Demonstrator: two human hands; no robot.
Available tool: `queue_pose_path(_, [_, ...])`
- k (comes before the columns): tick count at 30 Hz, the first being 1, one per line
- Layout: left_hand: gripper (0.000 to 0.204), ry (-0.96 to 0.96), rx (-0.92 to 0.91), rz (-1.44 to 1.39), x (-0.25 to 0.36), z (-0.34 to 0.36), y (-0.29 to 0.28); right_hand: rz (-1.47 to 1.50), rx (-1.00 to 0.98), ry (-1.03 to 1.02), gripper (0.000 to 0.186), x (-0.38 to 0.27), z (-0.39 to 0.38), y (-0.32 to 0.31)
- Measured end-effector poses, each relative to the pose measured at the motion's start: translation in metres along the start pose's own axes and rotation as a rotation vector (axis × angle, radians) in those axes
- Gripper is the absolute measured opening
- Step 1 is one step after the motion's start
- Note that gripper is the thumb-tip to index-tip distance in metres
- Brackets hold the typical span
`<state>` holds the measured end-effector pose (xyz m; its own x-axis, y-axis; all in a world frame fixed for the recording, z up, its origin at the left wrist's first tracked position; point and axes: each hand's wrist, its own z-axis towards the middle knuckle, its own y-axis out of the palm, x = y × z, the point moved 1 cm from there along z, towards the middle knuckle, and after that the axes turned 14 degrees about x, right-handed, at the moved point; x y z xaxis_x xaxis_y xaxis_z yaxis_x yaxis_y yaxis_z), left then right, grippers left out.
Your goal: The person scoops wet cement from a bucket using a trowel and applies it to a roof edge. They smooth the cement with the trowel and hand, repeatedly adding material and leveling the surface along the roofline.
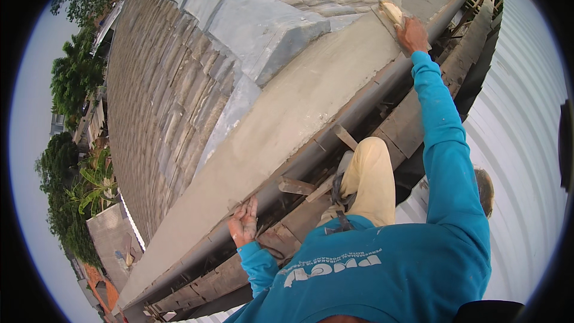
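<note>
With my right arm stretched far forward, my right hand (412,34) is closed on the pale handle of a plastering float (391,13). The float lies flat against the smooth grey cement ledge (317,93) near its far end. My left hand (244,222) rests at the ledge's near lower edge, beside the dark pipe-like edge (266,203). Its fingers are extended and it holds nothing I can see. Wet-looking cement covers the ledge's sloping top between my two hands.
Left of the ledge rises a tiled roof (161,101) with a grey ridge cap (263,30). Below the ledge, short wooden pieces (296,186) stick out beside my bent knee (372,173). White corrugated sheeting (520,143) spreads to the right. Trees (78,75) stand beyond the roof.
</note>
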<state>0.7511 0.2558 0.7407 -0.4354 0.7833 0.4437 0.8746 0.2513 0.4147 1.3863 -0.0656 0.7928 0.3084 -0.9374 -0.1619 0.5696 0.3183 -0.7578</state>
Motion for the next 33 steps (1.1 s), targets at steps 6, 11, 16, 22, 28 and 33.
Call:
queue_pose_path(6, [0.061,0.007,-0.037,0.033,0.001,-0.003,-0.001,0.007,-0.166,0.148,0.050,0.011,0.024,-0.002])
queue_pose_path(11, [0.054,0.013,-0.035,0.036,-0.001,-0.003,-0.002,0.201,-0.208,-0.044,0.051,-0.064,-0.035,-0.032])
queue_pose_path(16, [0.064,0.000,-0.110,0.013,-0.002,-0.001,-0.008,0.410,-0.254,-0.236,0.045,-0.175,-0.116,-0.087])
queue_pose_path(22, [0.072,-0.016,-0.182,-0.013,-0.004,0.001,-0.016,0.706,-0.364,-0.311,0.040,-0.300,-0.214,-0.148])
queue_pose_path(28, [0.070,0.020,-0.198,-0.034,-0.013,0.011,-0.023,0.936,-0.606,-0.436,0.041,-0.402,-0.302,-0.198])
queue_pose_path(33, [0.068,0.112,-0.184,-0.015,-0.013,0.019,-0.030,1.031,-0.669,-0.418,0.054,-0.403,-0.315,-0.203])
